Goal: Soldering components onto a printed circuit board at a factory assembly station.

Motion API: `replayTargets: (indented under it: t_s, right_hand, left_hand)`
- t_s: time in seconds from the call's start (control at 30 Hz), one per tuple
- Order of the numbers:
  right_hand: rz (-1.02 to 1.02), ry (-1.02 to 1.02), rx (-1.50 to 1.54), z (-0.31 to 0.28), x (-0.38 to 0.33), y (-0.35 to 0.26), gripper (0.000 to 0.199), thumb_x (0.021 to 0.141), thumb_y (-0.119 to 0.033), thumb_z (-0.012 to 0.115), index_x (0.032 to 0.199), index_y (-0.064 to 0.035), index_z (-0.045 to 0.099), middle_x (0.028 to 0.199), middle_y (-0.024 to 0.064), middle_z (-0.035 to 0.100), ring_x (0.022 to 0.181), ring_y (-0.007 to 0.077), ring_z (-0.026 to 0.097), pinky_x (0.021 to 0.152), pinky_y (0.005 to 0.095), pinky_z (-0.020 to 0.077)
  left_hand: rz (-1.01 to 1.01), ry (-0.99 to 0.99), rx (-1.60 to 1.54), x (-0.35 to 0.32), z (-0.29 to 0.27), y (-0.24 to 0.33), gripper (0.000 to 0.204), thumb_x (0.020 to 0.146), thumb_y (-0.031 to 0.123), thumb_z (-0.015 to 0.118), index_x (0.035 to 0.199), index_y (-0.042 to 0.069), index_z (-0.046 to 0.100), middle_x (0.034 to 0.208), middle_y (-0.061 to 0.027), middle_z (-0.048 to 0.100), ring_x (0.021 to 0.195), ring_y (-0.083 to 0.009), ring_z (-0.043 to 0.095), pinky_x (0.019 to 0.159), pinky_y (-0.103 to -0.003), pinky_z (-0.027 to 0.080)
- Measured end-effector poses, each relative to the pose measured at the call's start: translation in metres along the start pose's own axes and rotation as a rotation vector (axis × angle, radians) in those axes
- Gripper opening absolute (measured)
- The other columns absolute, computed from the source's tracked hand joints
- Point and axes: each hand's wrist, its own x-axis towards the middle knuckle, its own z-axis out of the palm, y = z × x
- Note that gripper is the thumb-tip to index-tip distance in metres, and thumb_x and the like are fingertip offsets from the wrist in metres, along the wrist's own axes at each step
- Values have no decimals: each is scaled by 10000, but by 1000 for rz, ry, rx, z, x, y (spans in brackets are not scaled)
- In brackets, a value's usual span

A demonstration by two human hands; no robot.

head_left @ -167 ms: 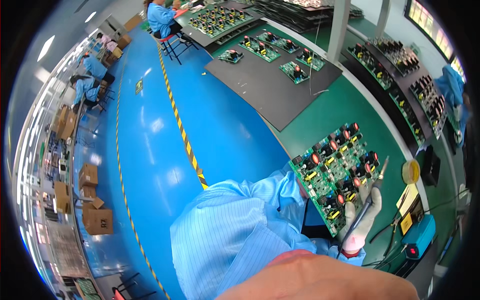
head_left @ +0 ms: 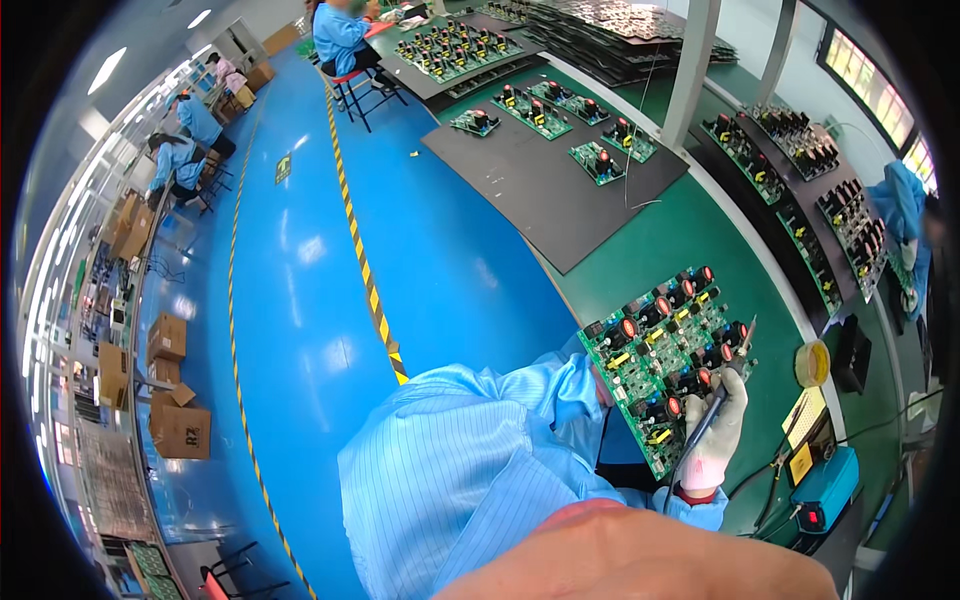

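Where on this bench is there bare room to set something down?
The green bench shows bare between the dark sheet and the large circuit board; the sheet's near end is bare too. It's crowded around the tape roll, black block and teal box.

A yellow tape roll sits near the right edge of the green surface, just beside a black box. A black sheet juts past the surface's left edge; dark flat pieces are stacked toward its far end. Yellow-and-black tape stripes the blue floor, with cardboard cartons along its left edge.
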Motion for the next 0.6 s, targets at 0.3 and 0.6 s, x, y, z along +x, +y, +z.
replayTargets:
  t_s: [0.3, 0.6]
  right_hand:
    - [-11, -28, -7, 16, 18, 9, 472, 763, 48, 623, 1210, -44, 505, 1054, 92, 565, 953, 208, 566, 847, 309, 467]
    - [-22, 30, 33, 11, 24, 4, 422, 738, 60, 630, 1116, -61, 489, 951, 71, 539, 825, 163, 561, 757, 295, 485]
  left_hand:
    - [-22, 240, 143, -12, -37, 9, 517, 948, 354, 495, 1356, 42, 444, 1321, -144, 524, 1130, -242, 561, 974, -381, 467]
    - [-18, 444, 103, -26, -67, 63, 538, 972, 378, 458, 1382, 34, 399, 1344, -104, 502, 1178, -238, 515, 1016, -385, 420]
